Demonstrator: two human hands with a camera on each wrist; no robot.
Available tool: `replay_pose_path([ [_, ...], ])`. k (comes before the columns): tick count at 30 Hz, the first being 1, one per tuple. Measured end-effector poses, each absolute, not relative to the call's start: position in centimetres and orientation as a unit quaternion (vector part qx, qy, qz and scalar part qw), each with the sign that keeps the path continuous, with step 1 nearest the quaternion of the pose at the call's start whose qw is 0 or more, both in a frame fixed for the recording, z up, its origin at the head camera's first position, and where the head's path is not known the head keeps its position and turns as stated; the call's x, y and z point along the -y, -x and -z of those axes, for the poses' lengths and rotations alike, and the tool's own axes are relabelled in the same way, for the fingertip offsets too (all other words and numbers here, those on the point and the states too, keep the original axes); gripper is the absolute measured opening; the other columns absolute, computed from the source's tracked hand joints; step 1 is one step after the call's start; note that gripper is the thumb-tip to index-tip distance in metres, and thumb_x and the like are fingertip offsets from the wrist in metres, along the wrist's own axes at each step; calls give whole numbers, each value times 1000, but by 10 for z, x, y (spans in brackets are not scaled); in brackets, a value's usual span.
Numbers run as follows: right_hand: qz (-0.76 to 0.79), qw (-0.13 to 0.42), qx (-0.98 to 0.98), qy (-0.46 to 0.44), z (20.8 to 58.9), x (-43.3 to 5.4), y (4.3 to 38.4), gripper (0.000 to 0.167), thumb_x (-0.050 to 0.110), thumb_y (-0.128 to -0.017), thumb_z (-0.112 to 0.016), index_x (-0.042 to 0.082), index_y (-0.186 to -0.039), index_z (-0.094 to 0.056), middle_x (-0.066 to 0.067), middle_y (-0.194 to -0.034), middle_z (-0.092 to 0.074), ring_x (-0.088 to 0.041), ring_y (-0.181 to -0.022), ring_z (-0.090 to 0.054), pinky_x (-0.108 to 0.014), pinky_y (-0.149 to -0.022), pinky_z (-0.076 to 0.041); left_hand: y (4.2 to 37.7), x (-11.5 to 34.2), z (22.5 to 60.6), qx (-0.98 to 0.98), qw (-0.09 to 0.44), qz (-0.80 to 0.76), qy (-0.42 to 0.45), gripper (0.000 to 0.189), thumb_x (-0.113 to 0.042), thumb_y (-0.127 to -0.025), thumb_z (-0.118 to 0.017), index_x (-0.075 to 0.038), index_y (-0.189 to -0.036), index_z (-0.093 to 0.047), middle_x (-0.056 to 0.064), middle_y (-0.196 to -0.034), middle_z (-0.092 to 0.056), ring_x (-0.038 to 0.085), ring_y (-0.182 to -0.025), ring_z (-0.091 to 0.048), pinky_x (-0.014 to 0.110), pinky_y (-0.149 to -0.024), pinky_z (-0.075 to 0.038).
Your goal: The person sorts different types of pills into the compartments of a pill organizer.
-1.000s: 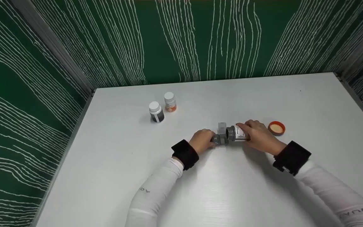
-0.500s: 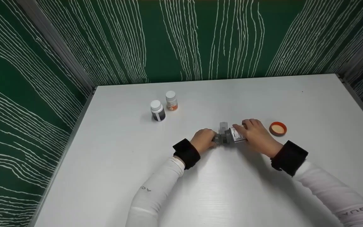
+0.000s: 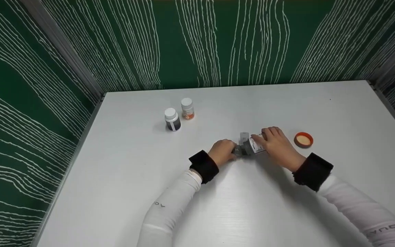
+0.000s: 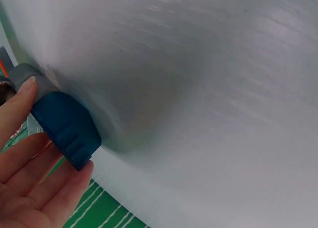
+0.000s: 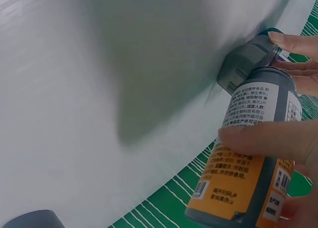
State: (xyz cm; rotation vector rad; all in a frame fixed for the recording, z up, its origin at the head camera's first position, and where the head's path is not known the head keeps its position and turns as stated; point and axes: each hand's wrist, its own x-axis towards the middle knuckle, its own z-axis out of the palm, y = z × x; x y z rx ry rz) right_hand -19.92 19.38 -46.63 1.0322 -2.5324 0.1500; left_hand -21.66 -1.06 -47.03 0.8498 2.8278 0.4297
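The right hand (image 3: 279, 145) was curled round the labelled bottle (image 5: 233, 173), thumb across its white and orange label, and held it tilted over with its neck toward the left hand (image 3: 221, 152). That hand, just left of the bottle, pinched a small container (image 5: 246, 64) between thumb and fingertips; neither hand was loose or clenched on nothing. The container, grey with a blue part, lay right at the bottle's mouth, a clear flap (image 3: 244, 137) standing out on its far side; whether the two touched, I could not tell. An orange-rimmed cap (image 3: 303, 140) lay on the white table (image 3: 115, 154) to the bottle's right, past the right hand. Well left of the bottle and farther from the person stood a dark-labelled bottle (image 3: 172, 120) and an orange-labelled bottle (image 3: 188, 109), both upright and white-capped, near each other.
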Motion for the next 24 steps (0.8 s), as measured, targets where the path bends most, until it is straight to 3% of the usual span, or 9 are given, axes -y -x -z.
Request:
replay_pose_path([
  [10,-60,233,894,-379,469,-193,201,50,-21,-65,-63,2,-110,-59,-23,-93,-47,-38,-89,-45,-50,-85,-35,217,10,471,-947,76,-133,-282,25,-18,-73,-72,-6,-95,-68,3,-85,-66,12,-76,-58,23,-69,-44],
  [19,-74,247,884,-390,471,-194,200,48,-21,-67,-61,1,-110,-59,-23,-94,-47,-37,-91,-44,-50,-88,-33,220,11,472,-947,81,-134,-281,16,-17,-71,-73,-7,-82,-67,1,-76,-63,9,-65,-48,23,-66,-43],
  [24,-73,254,882,-390,472,-194,201,47,-21,-68,-61,1,-109,-59,-23,-94,-47,-37,-91,-44,-50,-88,-33,220,11,473,-947,79,-133,-280,17,-17,-71,-73,-7,-83,-67,2,-78,-65,10,-67,-52,24,-66,-44],
])
